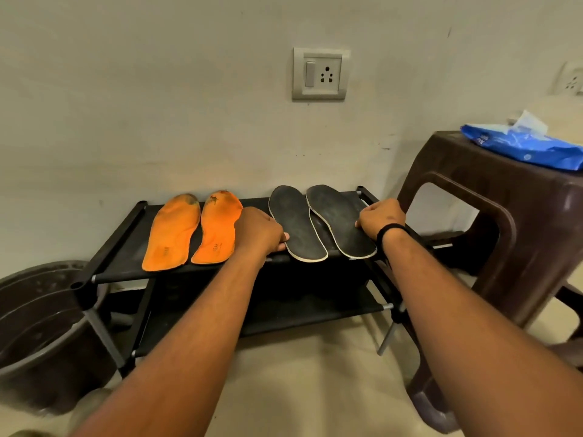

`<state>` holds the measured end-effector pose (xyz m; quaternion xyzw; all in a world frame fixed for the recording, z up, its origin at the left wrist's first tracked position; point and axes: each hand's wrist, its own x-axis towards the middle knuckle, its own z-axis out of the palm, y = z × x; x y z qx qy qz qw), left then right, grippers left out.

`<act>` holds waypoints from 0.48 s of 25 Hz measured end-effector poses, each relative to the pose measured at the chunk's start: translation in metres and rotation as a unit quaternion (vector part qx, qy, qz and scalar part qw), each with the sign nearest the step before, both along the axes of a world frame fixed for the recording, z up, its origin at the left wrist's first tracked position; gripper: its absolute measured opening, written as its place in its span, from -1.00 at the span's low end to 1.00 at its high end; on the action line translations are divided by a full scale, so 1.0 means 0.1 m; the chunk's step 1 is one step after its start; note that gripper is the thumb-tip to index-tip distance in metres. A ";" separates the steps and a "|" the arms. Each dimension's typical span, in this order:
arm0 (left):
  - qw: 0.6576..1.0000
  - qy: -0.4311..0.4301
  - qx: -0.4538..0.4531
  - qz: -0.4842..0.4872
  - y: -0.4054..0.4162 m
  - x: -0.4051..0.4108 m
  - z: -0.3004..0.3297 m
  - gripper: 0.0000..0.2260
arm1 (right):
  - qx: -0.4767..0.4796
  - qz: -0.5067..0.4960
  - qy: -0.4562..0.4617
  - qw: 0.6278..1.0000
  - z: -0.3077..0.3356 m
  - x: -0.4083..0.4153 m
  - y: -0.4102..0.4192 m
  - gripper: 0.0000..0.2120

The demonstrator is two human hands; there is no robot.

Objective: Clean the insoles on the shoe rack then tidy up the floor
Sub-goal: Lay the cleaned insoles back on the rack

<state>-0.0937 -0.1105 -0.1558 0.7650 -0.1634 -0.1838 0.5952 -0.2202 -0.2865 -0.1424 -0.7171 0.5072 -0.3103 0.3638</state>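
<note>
Two orange insoles [172,234] [217,230] lie side by side on the left of the black shoe rack's top shelf [126,252]. Two black insoles with pale rims lie on its right half, the left one [298,225] overlapping the right one [337,219]. My left hand [258,231] is curled at the left edge of the left black insole, thumb at its rim. My right hand [380,217], with a black band on the wrist, is curled over the right edge of the right black insole.
A brown plastic stool [520,200] stands right of the rack, with a blue pack of wipes [523,146] on top. A dark bucket [38,326] sits on the floor at the left. The rack's lower shelf [315,307] holds nothing. The wall socket [320,74] is above.
</note>
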 end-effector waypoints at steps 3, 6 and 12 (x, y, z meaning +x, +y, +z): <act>0.999 -0.024 0.024 -0.004 0.01 0.03 -0.01 -0.85 | -0.002 -0.019 0.015 1.000 -0.01 0.01 -0.02 -0.88; 0.997 -0.059 0.053 -0.003 0.03 0.02 -0.01 -0.87 | -0.004 -0.011 0.019 1.000 -0.04 0.02 -0.01 -0.92; 0.994 -0.078 0.074 -0.018 0.05 -0.05 0.03 -0.82 | -0.025 0.005 0.024 0.999 -0.06 0.01 0.01 -0.94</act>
